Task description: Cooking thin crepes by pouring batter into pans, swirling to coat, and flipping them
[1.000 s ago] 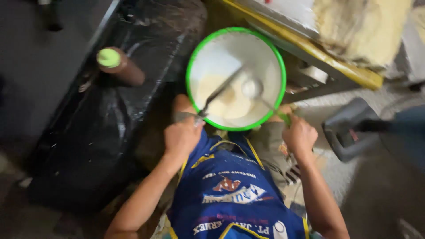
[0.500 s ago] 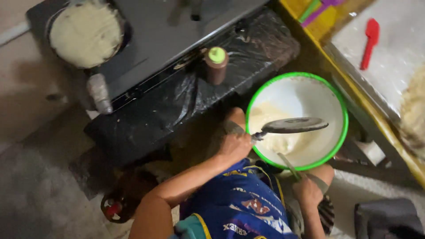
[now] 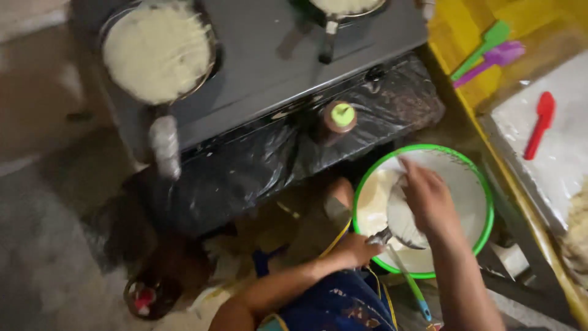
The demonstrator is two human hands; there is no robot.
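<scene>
While the stove takes up the top of the view, the work sits lower right. Stove is dark and flat, with a round pan of pale batter on its left side and a second pan cut off by the top edge. Black plastic sheet hangs below the stove front, and a brown bottle with a green cap stands on it.

Big white bowl with a green rim sits just right of the bottle, part full of pale batter. Yellow surface at top right carries a green and a purple spatula; a red spatula lies on the white board beside it.

Left hand is at the bowl's near rim, fingers clamped on the handle of a small flat pan held tilted over the batter. Right hand is inside the bowl over that pan — fingers bent, blurred, can't tell if they grip anything. A green-handled tool leans out over the near rim.

Step looks like loading batter onto the small pan — my read only. A next move needs that pan kept level clear of the rim.
</scene>
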